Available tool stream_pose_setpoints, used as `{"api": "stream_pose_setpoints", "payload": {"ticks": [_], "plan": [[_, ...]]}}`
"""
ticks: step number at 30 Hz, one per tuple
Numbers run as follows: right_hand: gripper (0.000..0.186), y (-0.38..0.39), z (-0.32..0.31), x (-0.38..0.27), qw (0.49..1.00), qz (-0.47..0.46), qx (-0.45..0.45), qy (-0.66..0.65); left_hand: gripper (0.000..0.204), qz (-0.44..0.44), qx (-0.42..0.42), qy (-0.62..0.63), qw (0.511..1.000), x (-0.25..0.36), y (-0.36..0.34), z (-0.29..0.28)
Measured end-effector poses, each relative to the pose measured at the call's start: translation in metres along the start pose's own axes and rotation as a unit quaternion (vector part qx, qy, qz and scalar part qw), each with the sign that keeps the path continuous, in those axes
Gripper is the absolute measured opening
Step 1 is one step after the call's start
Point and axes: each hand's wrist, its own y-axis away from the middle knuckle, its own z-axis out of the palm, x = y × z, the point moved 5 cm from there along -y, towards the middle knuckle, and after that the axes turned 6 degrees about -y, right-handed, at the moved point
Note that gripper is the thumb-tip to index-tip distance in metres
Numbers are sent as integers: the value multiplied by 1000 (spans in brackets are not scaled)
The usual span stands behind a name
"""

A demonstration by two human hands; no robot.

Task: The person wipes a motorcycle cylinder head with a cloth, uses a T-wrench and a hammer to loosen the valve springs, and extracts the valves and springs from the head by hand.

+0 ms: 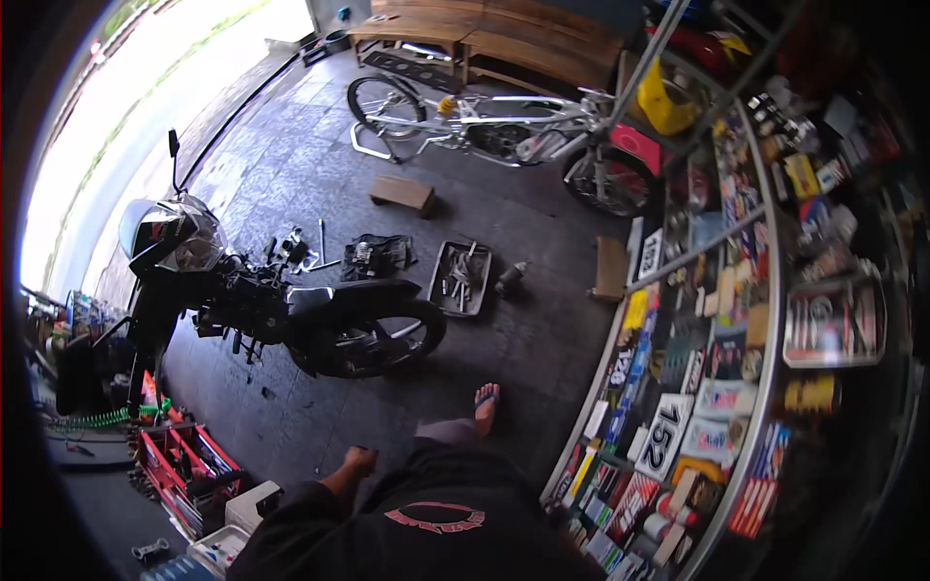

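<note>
Black shirt | left hand (can't tell grip) | motorcycle: long axis crosswise, facing left

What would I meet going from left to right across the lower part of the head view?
Red toolbox, left hand, sandaled foot, display case full of packages.

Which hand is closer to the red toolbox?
Left, it seems: the left hand is right of the red toolbox, not touching; the right hand isn't in view.
</note>
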Motion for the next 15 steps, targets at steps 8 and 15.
{"api": "stream_pose_setpoints", "payload": {"ticks": [8, 15], "plan": [[18, -102, 107, -311, 995, 24, -38, 87, 29, 51, -39, 382, 922, 284, -29, -51], [15, -82, 322, -572, 919, -148, -115, 348, 40, 30, 187, 469, 863, 388, -143, -95]]}}
